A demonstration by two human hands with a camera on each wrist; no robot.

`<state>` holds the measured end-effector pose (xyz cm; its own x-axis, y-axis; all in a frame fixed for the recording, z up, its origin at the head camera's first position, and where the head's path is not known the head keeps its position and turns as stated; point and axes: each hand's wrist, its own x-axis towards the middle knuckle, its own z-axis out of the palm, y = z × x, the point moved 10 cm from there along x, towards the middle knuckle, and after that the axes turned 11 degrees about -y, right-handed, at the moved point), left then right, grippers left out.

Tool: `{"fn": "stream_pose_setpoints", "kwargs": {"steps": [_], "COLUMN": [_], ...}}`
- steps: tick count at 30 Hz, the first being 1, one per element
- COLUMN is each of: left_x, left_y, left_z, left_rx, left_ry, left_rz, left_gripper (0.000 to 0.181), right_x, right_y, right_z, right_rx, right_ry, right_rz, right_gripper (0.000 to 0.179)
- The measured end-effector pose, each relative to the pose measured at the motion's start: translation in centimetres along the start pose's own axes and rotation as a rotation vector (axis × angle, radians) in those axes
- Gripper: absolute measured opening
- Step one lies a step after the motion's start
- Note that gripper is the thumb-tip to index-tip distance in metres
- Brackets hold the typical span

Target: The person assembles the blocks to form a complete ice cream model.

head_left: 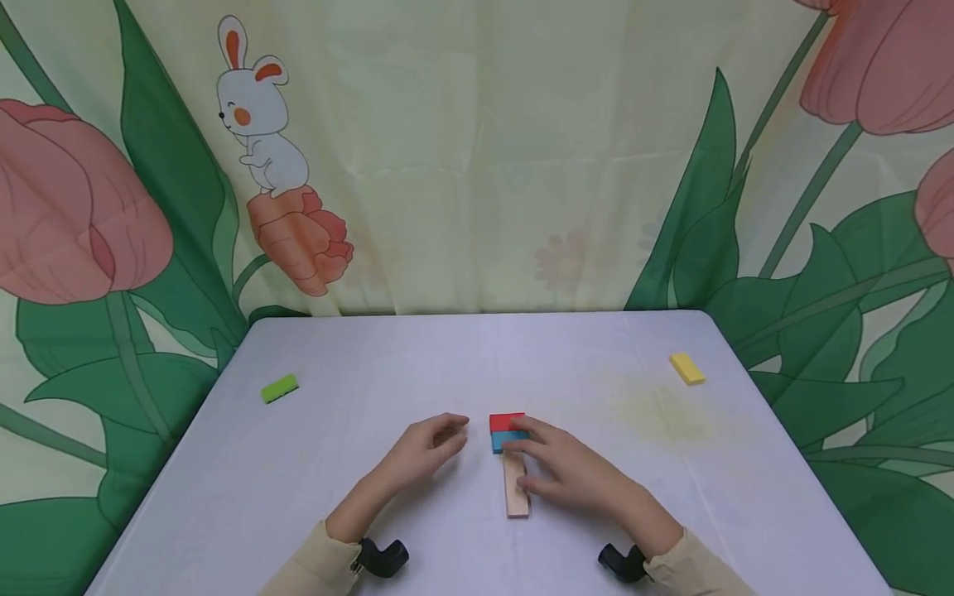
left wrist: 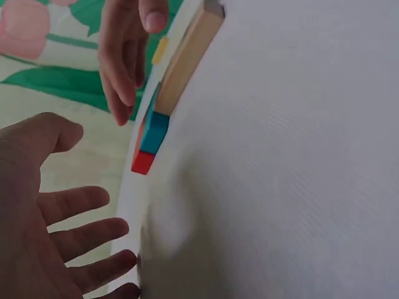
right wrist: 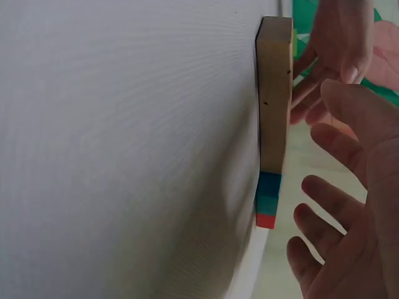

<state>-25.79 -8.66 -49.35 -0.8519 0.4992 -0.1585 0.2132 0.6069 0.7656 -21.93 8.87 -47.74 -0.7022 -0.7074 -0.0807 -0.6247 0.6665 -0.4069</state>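
A red block (head_left: 507, 420) and a blue block (head_left: 498, 442) lie side by side at the middle of the table. A plain wooden block (head_left: 514, 495) runs from the blue one toward my body, so the group makes a T shape. My right hand (head_left: 570, 463) hovers at their right with loosely bent fingers, partly covering the blocks in the head view. In the right wrist view, the wooden block (right wrist: 274, 99) shows apart from those fingers. To the left of the group is my left hand (head_left: 426, 447), its fingers spread and holding nothing in the left wrist view.
On the white-covered table (head_left: 358, 356), a green block (head_left: 279, 388) lies at the far left. A yellow block (head_left: 686, 369) lies at the far right. Behind the table hangs a curtain (head_left: 477, 165) printed with tulips and a rabbit.
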Motion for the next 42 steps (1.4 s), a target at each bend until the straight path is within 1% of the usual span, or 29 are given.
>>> {"fn": "stream_pose_setpoints", "kwargs": {"steps": [2, 3, 5, 8, 9, 12, 15, 18, 21, 22, 26, 28, 31, 36, 39, 42], "left_x": [-0.8, -1.1, -1.7, -2.4, -2.6, -3.3, -4.0, -4.7, -5.3, -5.5, -6.3, -6.8, -7.3, -7.5, -7.8, -8.0], "left_y": [0.6, 0.8, 0.8, 0.5, 0.3, -0.5, -1.7, -3.3, -5.3, -6.0, -8.7, -9.7, -10.6, -12.4, -13.8, -15.1], "left_z": [0.1, 0.1, 0.3, 0.5, 0.4, -0.1, -1.3, -3.7, -6.3, -7.1, -9.6, -10.8, -12.7, -15.5, -16.8, -17.9], "left_rx": [0.124, 0.214, 0.380, 0.596, 0.644, 0.717, 0.742, 0.742, 0.763, 0.772, 0.811, 0.810, 0.804, 0.782, 0.771, 0.761], "left_ry": [-0.039, -0.055, -0.075, -0.079, -0.076, -0.039, -0.004, 0.042, 0.086, 0.095, 0.109, 0.112, 0.132, 0.168, 0.187, 0.216], "left_rz": [0.046, 0.068, 0.088, 0.105, 0.105, 0.101, 0.087, 0.061, 0.018, -0.006, -0.087, -0.124, -0.160, -0.228, -0.288, -0.331], "left_gripper": [0.047, 0.053, 0.064, 0.078, 0.081, 0.082, 0.082, 0.081, 0.082, 0.083, 0.086, 0.086, 0.086, 0.088, 0.090, 0.091], "right_x": [0.0, -0.1, -0.1, -0.3, -0.3, -0.4, -0.4, -0.2, 0.0, 0.1, 0.1, 0.2, 0.2, -0.1, -0.1, -0.2], "right_y": [-0.4, -0.4, -0.5, -0.2, -0.2, -0.1, -0.2, -0.4, -0.6, -0.6, -0.7, -0.8, -0.9, -0.8, -0.8, -0.8], "right_z": [0.2, 0.3, 0.6, 0.9, 1.0, 1.2, 1.3, 1.5, 1.6, 1.6, 1.7, 1.6, 1.5, 1.5, 1.6, 1.5], "right_rx": [-0.043, -0.060, -0.074, -0.077, -0.075, -0.078, -0.075, -0.072, -0.061, -0.059, -0.064, -0.072, -0.072, -0.065, -0.068, -0.067], "right_ry": [-0.012, -0.020, -0.036, -0.063, -0.071, -0.087, -0.093, -0.100, -0.110, -0.112, -0.120, -0.123, -0.132, -0.147, -0.149, -0.149], "right_rz": [-0.035, -0.041, -0.046, -0.033, -0.029, -0.020, -0.018, -0.024, -0.021, -0.020, -0.016, -0.017, -0.010, 0.015, 0.020, 0.021], "right_gripper": [0.049, 0.050, 0.051, 0.052, 0.053, 0.053, 0.054, 0.054, 0.054, 0.054, 0.054, 0.054, 0.054, 0.055, 0.056, 0.055]}}
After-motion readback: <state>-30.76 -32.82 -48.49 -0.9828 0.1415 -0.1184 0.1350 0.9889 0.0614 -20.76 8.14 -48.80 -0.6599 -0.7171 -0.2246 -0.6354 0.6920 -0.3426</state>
